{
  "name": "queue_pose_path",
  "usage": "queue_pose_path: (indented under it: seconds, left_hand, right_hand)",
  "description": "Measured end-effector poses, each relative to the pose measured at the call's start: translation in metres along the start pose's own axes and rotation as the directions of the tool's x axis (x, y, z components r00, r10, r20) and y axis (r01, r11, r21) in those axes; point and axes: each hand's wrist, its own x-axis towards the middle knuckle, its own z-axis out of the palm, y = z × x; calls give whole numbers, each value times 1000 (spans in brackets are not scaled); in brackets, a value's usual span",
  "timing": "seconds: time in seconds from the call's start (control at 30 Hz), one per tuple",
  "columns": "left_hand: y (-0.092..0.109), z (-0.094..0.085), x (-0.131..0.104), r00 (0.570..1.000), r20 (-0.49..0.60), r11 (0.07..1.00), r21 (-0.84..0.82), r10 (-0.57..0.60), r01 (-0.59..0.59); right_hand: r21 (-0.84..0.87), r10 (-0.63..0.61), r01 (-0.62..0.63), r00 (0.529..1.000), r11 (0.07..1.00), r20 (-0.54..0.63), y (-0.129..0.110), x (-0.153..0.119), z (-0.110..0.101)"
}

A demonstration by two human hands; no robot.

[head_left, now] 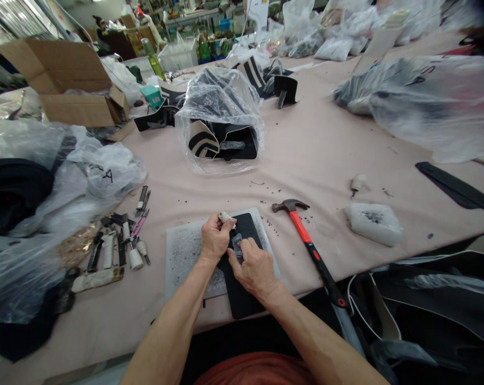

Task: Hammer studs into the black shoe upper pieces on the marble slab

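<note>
My left hand (214,235) is closed round a small tool with a pale wrapped handle (224,217), whose lower end points down at a black panel (242,289). Close beside it, my right hand (253,263) has its fingers bent at a small piece in clear plastic (236,243) on the panel; the fingertips touch it. The black panel lies on a pale speckled board (185,262) near the table's front edge. To the right of the board rests a claw hammer (306,235) with a red and black handle.
Punches and tools (119,243) lie at the left. A white block (374,223), a second pale-handled tool (358,183) and a black strip (454,184) are at the right. Beyond my hands sits a plastic-wrapped bundle (225,101); an open carton (79,109) stands back left.
</note>
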Motion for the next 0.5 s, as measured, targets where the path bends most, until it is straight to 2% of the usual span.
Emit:
queue_pose_path:
  seconds: [0.1, 0.2, 0.27, 0.33, 0.37, 0.43, 0.5]
  left_hand:
    - [1, 4, -2, 999, -44, 996, 85, 31, -27]
    - [1, 5, -5, 994, -59, 978, 194, 86, -73]
    - [0, 4, -7, 991, -40, 963, 242, 130, -117]
    - [-1, 3, -9, 985, 0, 947, 274, 175, -168]
    - [-1, 2, -9, 980, 22, 936, 293, 198, -196]
    - [-1, 1, -10, 968, 61, 909, 334, 244, -250]
    - [0, 0, -11, 957, 90, 890, 352, 276, -290]
  right_hand:
    - [5, 31, -32, 998, 999, 47, -4, 0, -3]
    - [109, 31, -46, 990, 993, 139, -5, 1, -19]
    - [235, -10, -32, 984, 971, 177, 3, 2, -37]
    - [294, -13, -26, 991, 955, 131, 23, 4, -57]
    - [259, 17, -38, 996, 965, 82, 38, 5, -67]
    - [66, 116, -116, 993, 991, 5, 73, 6, -82]
    - [-163, 241, -233, 970, 959, 31, 107, 5, -92]
